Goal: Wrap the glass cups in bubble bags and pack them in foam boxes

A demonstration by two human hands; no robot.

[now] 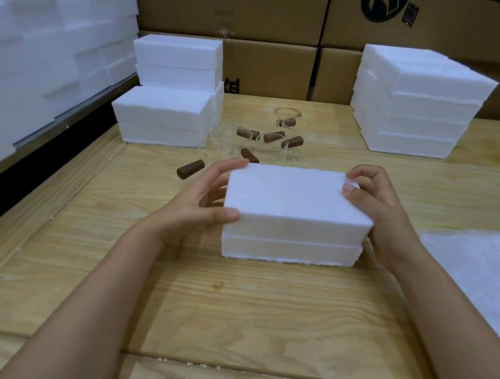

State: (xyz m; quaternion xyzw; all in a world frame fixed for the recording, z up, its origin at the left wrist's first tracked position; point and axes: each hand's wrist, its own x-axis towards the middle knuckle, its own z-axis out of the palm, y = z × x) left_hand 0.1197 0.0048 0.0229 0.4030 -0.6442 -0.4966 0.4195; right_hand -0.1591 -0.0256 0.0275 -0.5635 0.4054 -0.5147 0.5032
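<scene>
Now | foam box (pixel 296 213) between left grip (pixel 207 197), right grip (pixel 377 210) | each clasps 1 end

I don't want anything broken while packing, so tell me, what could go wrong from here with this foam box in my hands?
1. The lid of the white rectangular foam box seems to overhang its base on the right. Squeezing with the left hand and right hand might crumble an edge.
2. The clear glass cups with brown handles sit unwrapped just behind the box. Pushing it forward could knock them.
</scene>
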